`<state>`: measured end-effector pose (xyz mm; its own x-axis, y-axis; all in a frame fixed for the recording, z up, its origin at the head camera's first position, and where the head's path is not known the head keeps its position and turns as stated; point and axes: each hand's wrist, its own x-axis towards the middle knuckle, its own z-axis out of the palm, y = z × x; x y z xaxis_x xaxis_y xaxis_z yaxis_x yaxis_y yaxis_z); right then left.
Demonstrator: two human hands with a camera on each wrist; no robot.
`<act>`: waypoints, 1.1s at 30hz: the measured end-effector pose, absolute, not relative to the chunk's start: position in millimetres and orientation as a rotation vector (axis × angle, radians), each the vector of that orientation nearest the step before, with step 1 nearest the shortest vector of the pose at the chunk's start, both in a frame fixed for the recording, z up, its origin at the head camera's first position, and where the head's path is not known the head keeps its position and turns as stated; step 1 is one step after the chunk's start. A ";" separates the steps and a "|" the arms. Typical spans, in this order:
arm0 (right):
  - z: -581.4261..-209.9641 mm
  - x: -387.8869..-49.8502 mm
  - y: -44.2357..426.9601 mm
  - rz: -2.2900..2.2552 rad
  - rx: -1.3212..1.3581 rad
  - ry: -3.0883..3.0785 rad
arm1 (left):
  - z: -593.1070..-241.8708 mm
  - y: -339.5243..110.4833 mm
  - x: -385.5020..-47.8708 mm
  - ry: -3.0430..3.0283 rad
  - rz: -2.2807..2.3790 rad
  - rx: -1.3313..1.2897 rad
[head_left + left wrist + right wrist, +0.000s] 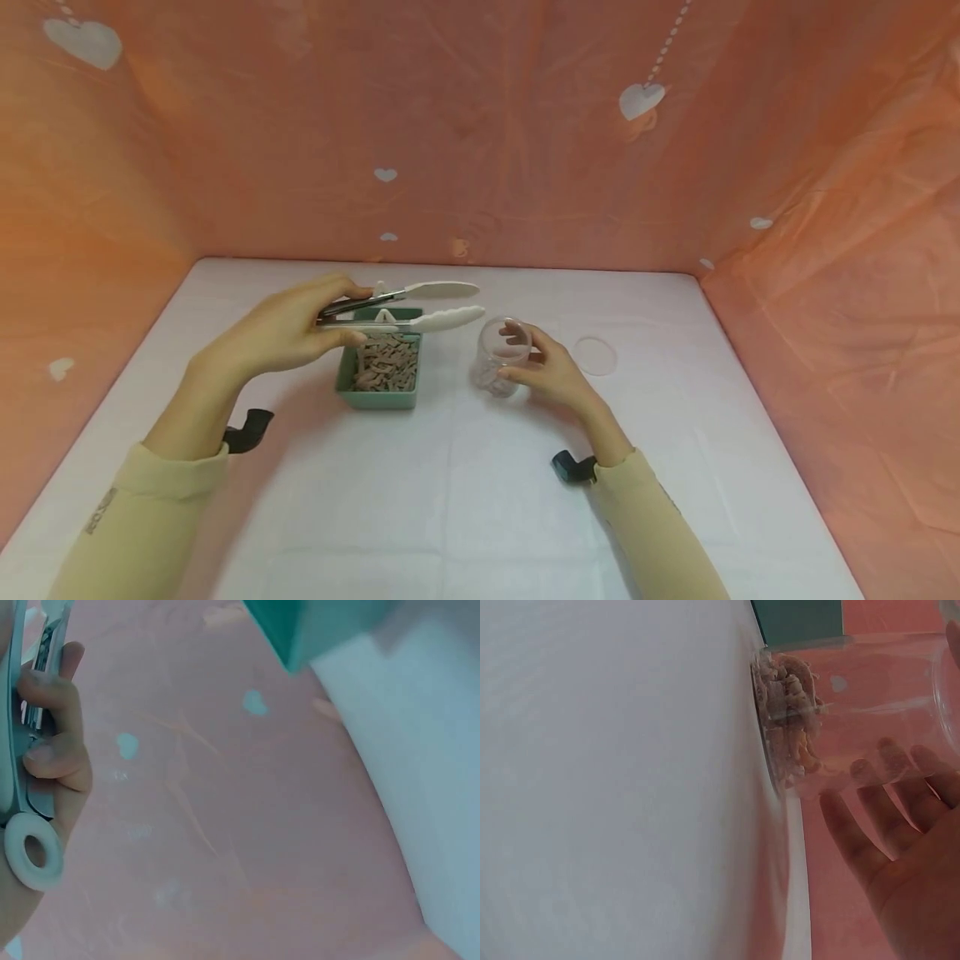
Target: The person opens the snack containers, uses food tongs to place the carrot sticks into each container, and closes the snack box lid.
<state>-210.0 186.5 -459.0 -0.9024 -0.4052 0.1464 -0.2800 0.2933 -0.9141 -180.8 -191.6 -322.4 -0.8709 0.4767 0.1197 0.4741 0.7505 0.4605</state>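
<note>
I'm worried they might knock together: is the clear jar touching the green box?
Apart. The head view shows a strip of white table surface between the clear jar and the green box.

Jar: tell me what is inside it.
Brown pieces lie in a low heap at the bottom of the jar, well below its rim. Any deep in the heap are covered by the outer ones and cannot be seen.

No legible text; dark lettering (pixel 101 511) on left sleeve (pixel 153 521) (too small to read).
</note>
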 end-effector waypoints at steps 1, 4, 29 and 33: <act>-459.2 -210.2 187.1 -1.680 -0.648 2.436 | -323.5 -194.9 -179.9 2.947 0.762 0.803; -459.5 -210.0 188.9 -1.671 -0.643 2.443 | -325.3 -203.0 -175.8 2.985 0.758 0.805; -459.6 -208.9 192.4 -1.661 -0.674 2.463 | -340.3 -254.0 -152.9 3.097 0.291 0.749; -460.8 -209.2 192.1 -1.667 -0.675 2.453 | -338.0 -251.1 -157.1 3.048 0.193 0.770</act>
<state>-209.2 192.1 -460.8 -0.8968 -0.4115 0.1625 -0.3026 0.3024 -0.9039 -157.1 -251.1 -338.0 -0.8804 0.4727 0.0378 0.4737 0.8729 0.1166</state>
